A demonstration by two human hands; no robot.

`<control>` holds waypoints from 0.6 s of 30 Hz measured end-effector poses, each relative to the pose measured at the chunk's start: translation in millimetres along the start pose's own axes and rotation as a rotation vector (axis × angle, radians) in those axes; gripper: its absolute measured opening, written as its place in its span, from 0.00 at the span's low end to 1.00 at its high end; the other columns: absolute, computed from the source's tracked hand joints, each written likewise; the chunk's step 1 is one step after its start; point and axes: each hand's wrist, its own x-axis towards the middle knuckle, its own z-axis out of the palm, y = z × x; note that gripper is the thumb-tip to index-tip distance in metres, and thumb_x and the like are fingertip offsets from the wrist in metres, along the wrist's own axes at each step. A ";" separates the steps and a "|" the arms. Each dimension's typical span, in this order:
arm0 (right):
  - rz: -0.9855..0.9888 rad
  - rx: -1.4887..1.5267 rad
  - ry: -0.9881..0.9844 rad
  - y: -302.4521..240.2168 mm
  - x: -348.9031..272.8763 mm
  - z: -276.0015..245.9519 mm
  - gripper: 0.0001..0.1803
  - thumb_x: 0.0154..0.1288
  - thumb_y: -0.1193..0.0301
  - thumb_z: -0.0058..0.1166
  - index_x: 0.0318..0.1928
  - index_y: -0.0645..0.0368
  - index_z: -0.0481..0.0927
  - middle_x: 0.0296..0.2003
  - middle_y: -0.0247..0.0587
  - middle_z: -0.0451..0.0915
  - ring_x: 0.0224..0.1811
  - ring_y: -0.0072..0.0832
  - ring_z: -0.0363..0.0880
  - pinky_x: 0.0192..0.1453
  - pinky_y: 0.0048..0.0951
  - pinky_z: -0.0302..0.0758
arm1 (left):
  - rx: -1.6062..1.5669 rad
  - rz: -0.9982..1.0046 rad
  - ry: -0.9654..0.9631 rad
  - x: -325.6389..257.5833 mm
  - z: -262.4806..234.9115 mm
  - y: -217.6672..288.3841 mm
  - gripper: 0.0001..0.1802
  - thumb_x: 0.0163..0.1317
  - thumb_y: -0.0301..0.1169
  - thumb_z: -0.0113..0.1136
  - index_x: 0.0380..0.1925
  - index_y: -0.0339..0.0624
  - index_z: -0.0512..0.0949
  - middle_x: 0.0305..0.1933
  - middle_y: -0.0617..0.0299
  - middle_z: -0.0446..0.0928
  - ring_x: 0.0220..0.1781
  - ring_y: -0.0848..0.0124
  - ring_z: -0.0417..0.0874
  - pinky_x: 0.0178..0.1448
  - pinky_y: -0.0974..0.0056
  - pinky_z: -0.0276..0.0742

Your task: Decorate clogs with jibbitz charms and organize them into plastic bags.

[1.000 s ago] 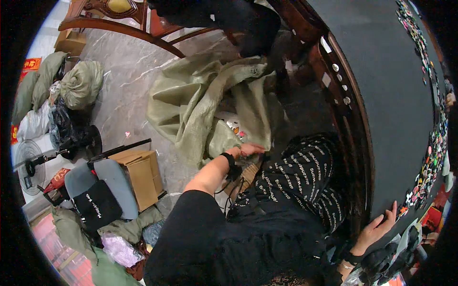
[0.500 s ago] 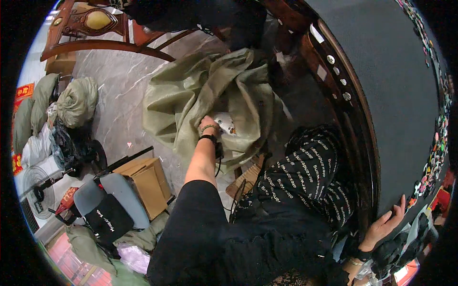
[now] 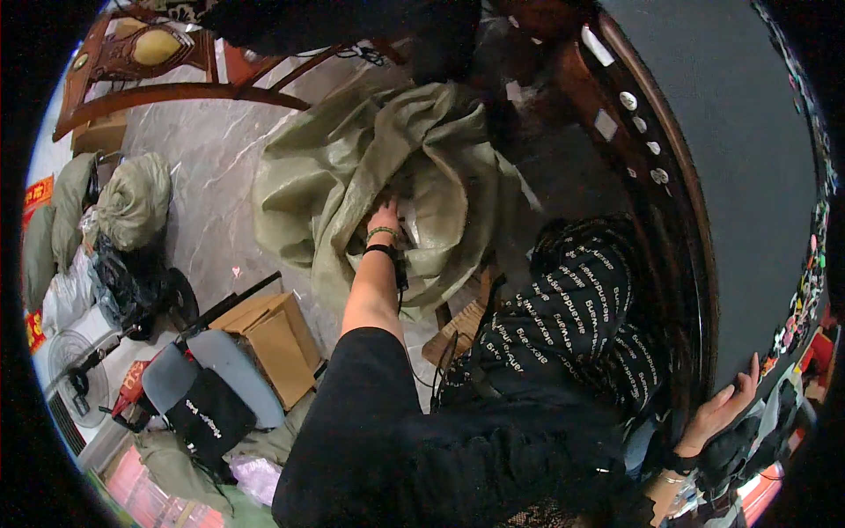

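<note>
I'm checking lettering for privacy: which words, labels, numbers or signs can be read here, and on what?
Wording withheld:
Black garment over the legs: repeated white words, readable.
Black cloth on the grey seat: white script, blurred.
Red paper, far left: marks too small.
Red item by the fan: pale lettering, blurred.

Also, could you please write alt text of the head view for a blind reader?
A person's left hand reaches into a large, crumpled greenish sack on a grey floor, while the right hand is at the edge of a dark table. A wooden chair is beyond the sack.
</note>
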 end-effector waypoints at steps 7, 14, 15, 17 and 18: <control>-0.006 0.016 0.015 -1.2 2.0 0.6 0.13 0.72 0.69 0.35 0.49 0.65 0.67 0.67 0.55 0.67 0.63 0.46 0.68 0.68 0.40 0.61 | 0.072 -0.006 -0.036 10.3 11.1 -0.3 0.20 0.65 0.38 0.49 0.54 0.47 0.77 0.54 0.50 0.78 0.51 0.52 0.82 0.55 0.48 0.78; -0.014 -0.013 0.023 -7.8 5.3 0.8 0.14 0.73 0.68 0.35 0.48 0.65 0.67 0.64 0.57 0.69 0.65 0.49 0.67 0.68 0.44 0.61 | 0.591 0.259 -0.012 -37.0 -25.1 1.3 0.15 0.62 0.39 0.53 0.34 0.47 0.87 0.45 0.56 0.84 0.52 0.61 0.79 0.51 0.55 0.70; -0.014 -0.030 0.020 -8.6 5.7 0.8 0.13 0.72 0.68 0.36 0.48 0.65 0.67 0.64 0.57 0.70 0.64 0.49 0.68 0.68 0.44 0.61 | 0.639 0.380 0.056 -49.2 -35.5 5.2 0.15 0.61 0.40 0.54 0.35 0.47 0.87 0.48 0.56 0.82 0.57 0.60 0.75 0.56 0.54 0.68; -0.012 -0.040 0.037 -10.3 6.8 1.3 0.13 0.72 0.69 0.37 0.48 0.65 0.68 0.64 0.56 0.70 0.63 0.49 0.68 0.68 0.43 0.61 | 0.717 0.578 0.284 -73.1 -56.5 13.7 0.18 0.56 0.42 0.54 0.37 0.44 0.87 0.56 0.52 0.77 0.66 0.55 0.64 0.67 0.49 0.59; -0.028 -0.024 0.053 -11.5 7.3 1.7 0.12 0.71 0.70 0.38 0.48 0.65 0.69 0.64 0.55 0.70 0.63 0.48 0.69 0.67 0.43 0.61 | 0.712 0.587 0.358 -82.7 -67.1 18.4 0.18 0.56 0.42 0.54 0.37 0.44 0.87 0.56 0.52 0.77 0.66 0.55 0.64 0.67 0.49 0.59</control>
